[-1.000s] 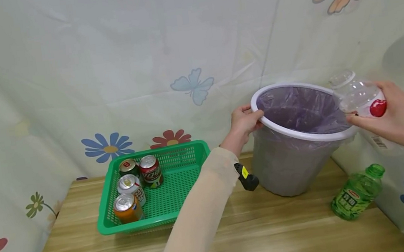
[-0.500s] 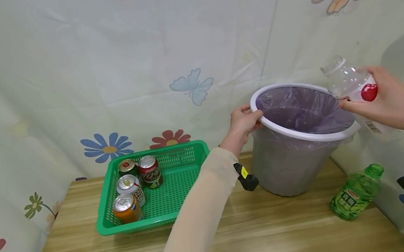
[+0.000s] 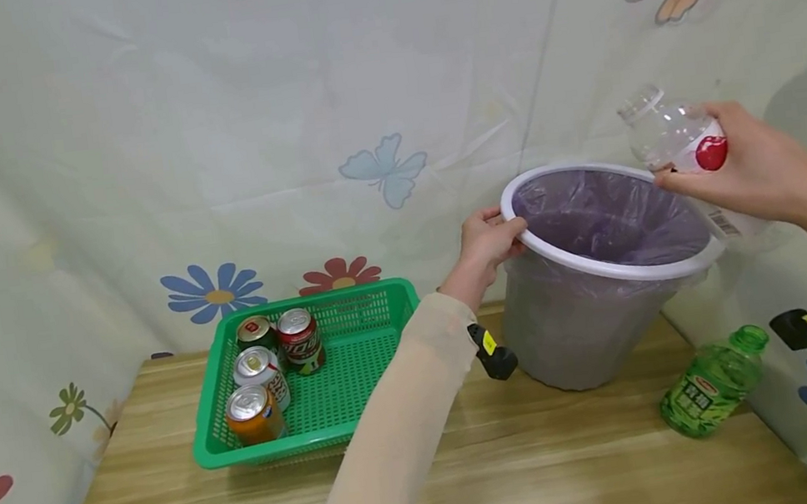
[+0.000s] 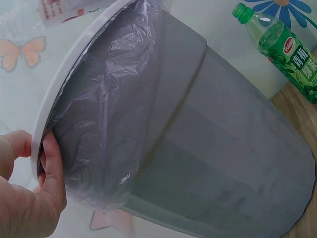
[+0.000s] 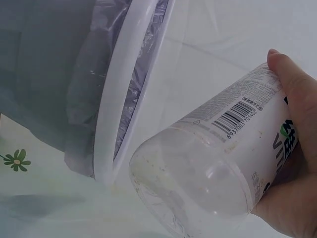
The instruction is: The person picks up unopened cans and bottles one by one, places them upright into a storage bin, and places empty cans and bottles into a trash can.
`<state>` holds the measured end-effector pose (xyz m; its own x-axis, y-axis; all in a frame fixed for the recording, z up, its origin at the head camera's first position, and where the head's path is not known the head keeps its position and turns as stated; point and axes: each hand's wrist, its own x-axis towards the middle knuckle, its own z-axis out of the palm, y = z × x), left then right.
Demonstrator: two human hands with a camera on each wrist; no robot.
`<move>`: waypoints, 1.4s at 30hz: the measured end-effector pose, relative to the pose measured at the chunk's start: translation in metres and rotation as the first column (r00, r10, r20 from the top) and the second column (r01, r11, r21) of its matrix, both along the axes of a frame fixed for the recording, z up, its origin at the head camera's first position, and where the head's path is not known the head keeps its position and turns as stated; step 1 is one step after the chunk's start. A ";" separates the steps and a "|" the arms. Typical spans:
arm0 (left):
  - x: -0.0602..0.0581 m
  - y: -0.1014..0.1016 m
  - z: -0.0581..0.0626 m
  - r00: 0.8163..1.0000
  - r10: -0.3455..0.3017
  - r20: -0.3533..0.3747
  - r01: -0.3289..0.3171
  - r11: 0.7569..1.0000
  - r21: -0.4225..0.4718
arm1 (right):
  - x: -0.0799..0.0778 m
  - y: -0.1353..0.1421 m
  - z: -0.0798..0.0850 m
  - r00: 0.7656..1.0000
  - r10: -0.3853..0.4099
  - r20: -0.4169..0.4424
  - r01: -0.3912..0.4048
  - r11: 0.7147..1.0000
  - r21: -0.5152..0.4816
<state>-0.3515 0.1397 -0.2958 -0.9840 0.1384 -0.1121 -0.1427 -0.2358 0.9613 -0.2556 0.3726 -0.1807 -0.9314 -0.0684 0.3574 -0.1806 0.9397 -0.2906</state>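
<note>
In the head view my left hand grips the white rim of a grey trash bin, thumb on top and fingers under the edge. A thin purple bag lines the bin and folds over its outside. My right hand holds a clear plastic bottle above the bin's right rim, its neck pointing up and to the left. In the right wrist view, thumb and fingers wrap the bottle's label, and its base faces the camera. Small droplets or specks show inside the base.
A green plastic bottle stands tilted on the wooden table, right of the bin. To the left, a green basket holds several drink cans. Patterned cloth hangs behind and at both sides.
My right hand has raised the clear bottle and moved it left, from beside the bin's right rim to above it. The left hand keeps its grip on the rim.
</note>
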 end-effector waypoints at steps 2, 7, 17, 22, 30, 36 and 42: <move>0.000 0.000 0.000 1.000 -0.001 -0.002 0.001 1.000 0.001 | -0.003 -0.001 0.002 1.000 0.004 0.008 -0.004 1.000 0.002; 0.000 0.000 0.001 1.000 -0.005 -0.005 0.005 1.000 -0.003 | -0.010 -0.005 0.008 1.000 0.010 0.026 -0.010 1.000 -0.007; 0.001 0.001 0.001 1.000 -0.009 -0.007 0.009 1.000 -0.001 | -0.023 -0.015 0.015 0.995 0.009 0.095 -0.010 1.000 0.002; 0.003 0.002 0.001 1.000 -0.012 -0.008 0.012 1.000 -0.001 | -0.028 -0.021 0.014 0.993 0.023 0.115 -0.022 1.000 -0.011; 0.003 0.002 0.001 1.000 -0.011 -0.008 0.011 1.000 0.003 | -0.037 -0.025 0.018 0.990 0.022 0.136 -0.018 0.999 -0.031; 0.004 0.002 0.001 1.000 -0.010 -0.007 0.010 1.000 -0.001 | -0.044 -0.030 0.017 0.986 0.008 0.166 -0.007 1.000 -0.008; 0.004 0.002 0.001 1.000 -0.007 -0.005 0.007 1.000 0.001 | -0.051 -0.034 0.012 0.983 0.014 0.182 -0.013 1.000 -0.006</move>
<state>-0.3473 0.1415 -0.2947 -0.9835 0.1458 -0.1075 -0.1400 -0.2356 0.9617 -0.3065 0.3383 -0.1683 -0.9799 -0.0805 0.1825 -0.1372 0.9361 -0.3238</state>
